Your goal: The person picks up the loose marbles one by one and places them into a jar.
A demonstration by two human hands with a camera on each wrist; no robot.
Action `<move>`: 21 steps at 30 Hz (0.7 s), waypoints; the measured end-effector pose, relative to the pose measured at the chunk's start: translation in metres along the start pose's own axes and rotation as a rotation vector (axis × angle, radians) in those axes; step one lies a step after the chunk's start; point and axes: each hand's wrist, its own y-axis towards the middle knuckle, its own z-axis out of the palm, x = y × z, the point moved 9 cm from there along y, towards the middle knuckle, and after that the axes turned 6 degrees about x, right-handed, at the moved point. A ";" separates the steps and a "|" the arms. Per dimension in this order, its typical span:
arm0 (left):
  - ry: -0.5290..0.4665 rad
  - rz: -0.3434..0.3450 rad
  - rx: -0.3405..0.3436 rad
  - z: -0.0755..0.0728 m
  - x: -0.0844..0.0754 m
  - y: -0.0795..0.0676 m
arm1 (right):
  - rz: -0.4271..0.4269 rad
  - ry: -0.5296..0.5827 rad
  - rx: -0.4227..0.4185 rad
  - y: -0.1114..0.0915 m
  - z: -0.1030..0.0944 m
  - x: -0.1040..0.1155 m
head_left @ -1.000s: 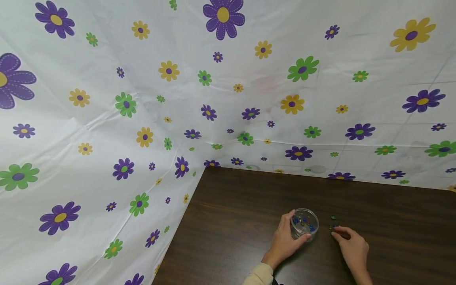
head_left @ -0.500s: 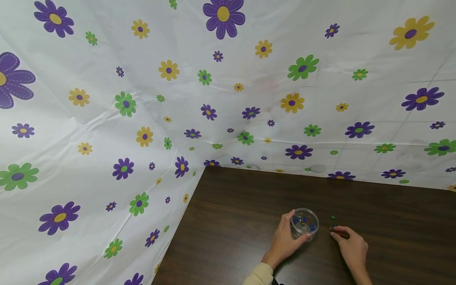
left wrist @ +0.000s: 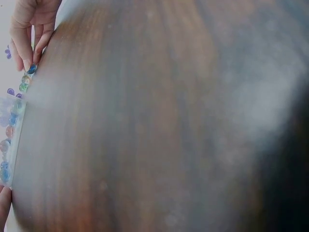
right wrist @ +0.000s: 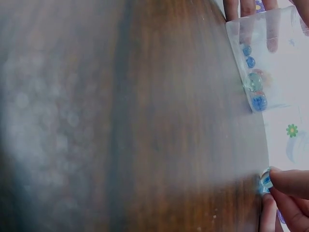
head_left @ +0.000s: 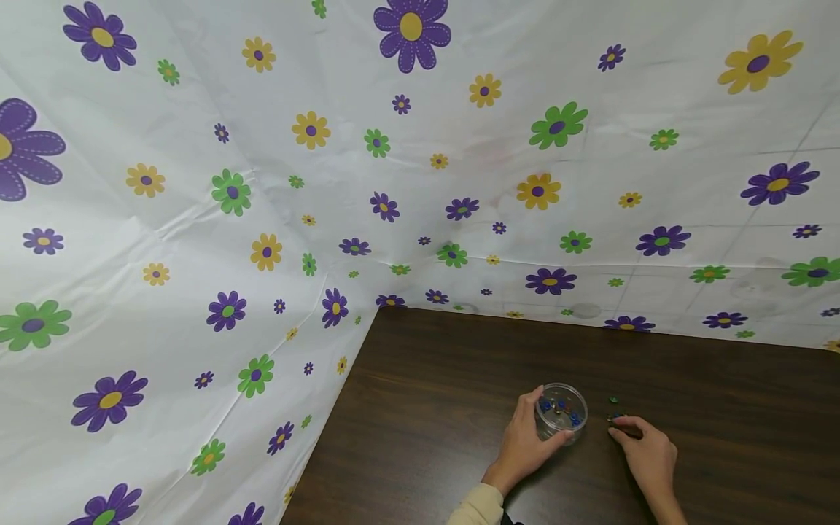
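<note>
My left hand (head_left: 527, 443) grips a round, clear plastic container (head_left: 584, 410) from its left side, thumb at the near side and fingers round the back. Inside lie several glass marbles (right wrist: 259, 102), blue, greenish and reddish. To the right of it, my right hand (head_left: 651, 456) is down at the tabletop, where thumb and fingertips pinch a clear and blue marble (right wrist: 265, 180). A few more marbles (left wrist: 24, 82) lie just beside those fingertips, partly hidden in the head view. A green marble (head_left: 613, 399) lies slightly farther back.
Everything stands on a dark brown wooden table (head_left: 420, 394). A white sheet with purple, green and yellow flowers (head_left: 459, 146) hangs along the table's back and left edges.
Almost nothing differs: my right hand has shifted very slightly left at the marbles. My left hand and the container stay in place.
</note>
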 end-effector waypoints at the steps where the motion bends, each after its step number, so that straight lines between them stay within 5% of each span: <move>1: -0.001 0.001 0.000 0.000 0.000 0.000 | -0.002 0.003 0.000 0.000 0.000 0.000; 12: 0.003 0.004 -0.008 0.000 0.000 0.001 | -0.062 -0.008 0.016 0.002 0.001 0.002; 21: -0.015 -0.007 0.012 0.001 0.000 0.000 | -0.014 0.022 0.009 0.001 -0.005 0.001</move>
